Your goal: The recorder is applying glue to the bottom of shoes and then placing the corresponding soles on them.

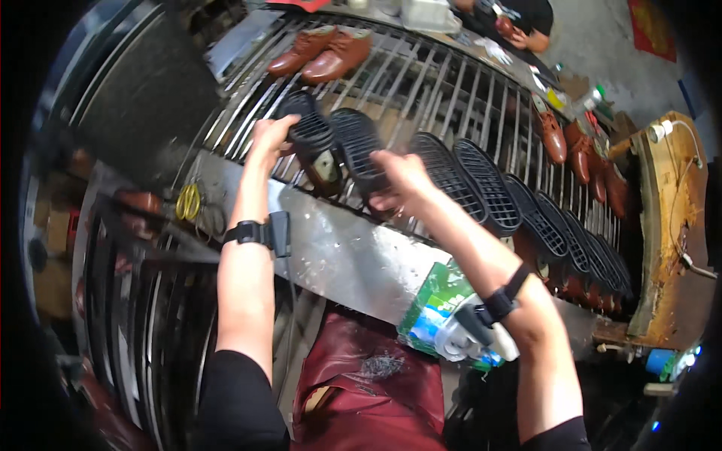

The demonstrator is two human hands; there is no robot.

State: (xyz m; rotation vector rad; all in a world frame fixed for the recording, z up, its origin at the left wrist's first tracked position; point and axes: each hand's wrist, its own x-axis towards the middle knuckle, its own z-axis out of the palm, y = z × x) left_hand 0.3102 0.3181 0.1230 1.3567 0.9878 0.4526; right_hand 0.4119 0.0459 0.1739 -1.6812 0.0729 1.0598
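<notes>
My left hand [272, 141] is closed at the side of a black shoe sole [306, 124], whose hollow grid pattern faces up. A dark piece with a pale patch [326, 167] shows at the near end of that sole. Beside it a second black sole [355, 143] lies grid side up, slanted. My right hand [402, 182] grips the near right edge of this second sole, thumb on top. Part of the gripping fingers is hidden. Close to my right hand, another pair of black grid soles [451, 173] rests on the metal rack [432, 83].
Brown leather shoes [337, 56] stand at the rack's far left, more [579, 154] at the right. Several black soles [541, 225] line the near right. A metal ledge [353, 259] borders the rack; a green bag [432, 304] hangs there. A co-worker [526, 30] holds a shoe beyond.
</notes>
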